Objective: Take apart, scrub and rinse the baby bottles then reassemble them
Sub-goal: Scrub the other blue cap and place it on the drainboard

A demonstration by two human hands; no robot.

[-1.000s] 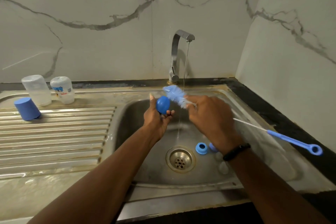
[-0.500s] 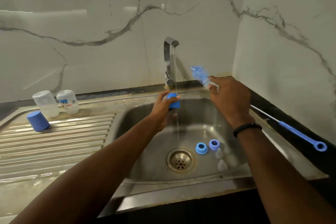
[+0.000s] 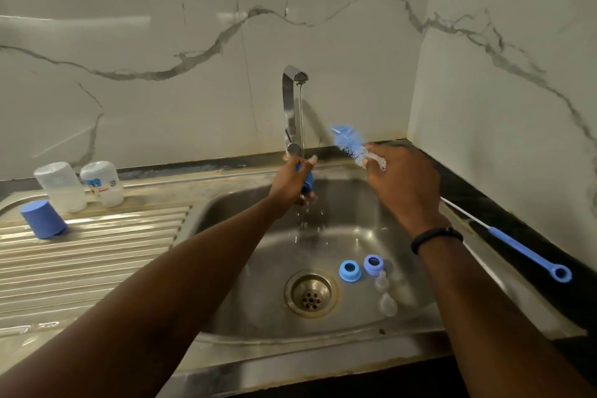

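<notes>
Now, left hand (image 3: 290, 181): fingers grasping blue cap (image 3: 307, 183) under tap (image 3: 292, 107) stream.
Right hand (image 3: 403, 184): fingers clenched round bottle brush (image 3: 350, 144), beside the stream.

— Anything written anywhere that you can read?

— Only on one thing: the right-hand bottle (image 3: 102, 183) of the two standing upside down at the back of the drainboard (image 3: 97, 245). It carries a printed label with blue and red marks and a small dark emblem.

— Can you make out the words?

— No. The print is too small and blurred; no letter or number comes out for certain.

— And the clear bottle (image 3: 60, 187) just beside it?

— No print that I can see.
</notes>
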